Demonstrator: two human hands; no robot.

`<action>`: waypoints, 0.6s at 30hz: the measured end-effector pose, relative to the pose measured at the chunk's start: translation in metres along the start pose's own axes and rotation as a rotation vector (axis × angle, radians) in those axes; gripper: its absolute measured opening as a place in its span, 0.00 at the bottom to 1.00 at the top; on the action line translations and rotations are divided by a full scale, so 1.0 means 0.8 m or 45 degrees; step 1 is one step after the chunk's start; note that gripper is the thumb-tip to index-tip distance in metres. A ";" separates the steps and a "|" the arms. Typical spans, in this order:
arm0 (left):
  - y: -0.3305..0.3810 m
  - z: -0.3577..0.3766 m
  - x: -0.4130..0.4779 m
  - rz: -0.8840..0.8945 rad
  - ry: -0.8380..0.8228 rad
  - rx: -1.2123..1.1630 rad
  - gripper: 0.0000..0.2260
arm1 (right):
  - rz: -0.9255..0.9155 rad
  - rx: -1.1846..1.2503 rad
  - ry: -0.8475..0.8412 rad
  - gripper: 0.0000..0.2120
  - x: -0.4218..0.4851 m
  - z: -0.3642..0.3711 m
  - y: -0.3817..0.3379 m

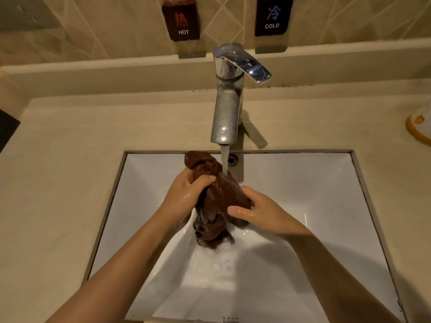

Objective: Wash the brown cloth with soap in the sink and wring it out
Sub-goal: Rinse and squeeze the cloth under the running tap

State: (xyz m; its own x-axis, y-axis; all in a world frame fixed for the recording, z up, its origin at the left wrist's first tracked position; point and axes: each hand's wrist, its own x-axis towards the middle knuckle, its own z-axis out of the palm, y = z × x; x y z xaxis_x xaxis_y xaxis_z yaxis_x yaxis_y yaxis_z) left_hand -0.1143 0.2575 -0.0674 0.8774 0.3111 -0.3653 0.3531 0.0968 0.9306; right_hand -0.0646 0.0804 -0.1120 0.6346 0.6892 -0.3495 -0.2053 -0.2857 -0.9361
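Water (224, 164) runs from a tap (227, 108) onto a brown cloth (224, 190). The cloth is held bunched and upright over a white sink (303, 183), and its lower end hangs into suds (217, 255) on the basin floor. The left hand (191, 190) has its fingers curled tight round the upper part, just under a knob of fabric that sticks up. The right hand (254, 210) clasps the lower right side between thumb and fingers. Both hands shine wet. The sink is set in a beige tabletop (70, 136). The cloth looks soaked, so it is likely heavy for its size, limp, and slippery with soap. For wringing, a firm grip at each end of the bunched length would probably work best.
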 end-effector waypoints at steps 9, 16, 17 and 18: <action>-0.004 0.009 0.014 -0.296 -0.063 -0.389 0.15 | -0.115 -0.165 0.388 0.09 0.000 0.036 -0.050; -0.019 0.059 0.004 -0.271 0.076 -0.204 0.21 | 0.028 -0.345 0.963 0.15 0.050 0.043 -0.061; -0.019 0.060 0.002 -0.259 0.112 -0.186 0.21 | 0.016 -0.319 0.935 0.15 0.051 0.038 -0.055; -0.019 0.058 0.003 -0.246 0.144 -0.158 0.20 | -0.003 -0.295 0.894 0.15 0.048 0.037 -0.051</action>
State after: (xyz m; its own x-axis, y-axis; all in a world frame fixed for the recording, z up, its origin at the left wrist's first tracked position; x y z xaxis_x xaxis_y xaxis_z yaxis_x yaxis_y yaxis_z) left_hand -0.1025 0.2131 -0.0833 0.7533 0.3785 -0.5378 0.4620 0.2775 0.8424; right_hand -0.0539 0.1381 -0.0888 0.9781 0.1242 -0.1670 -0.0899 -0.4718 -0.8771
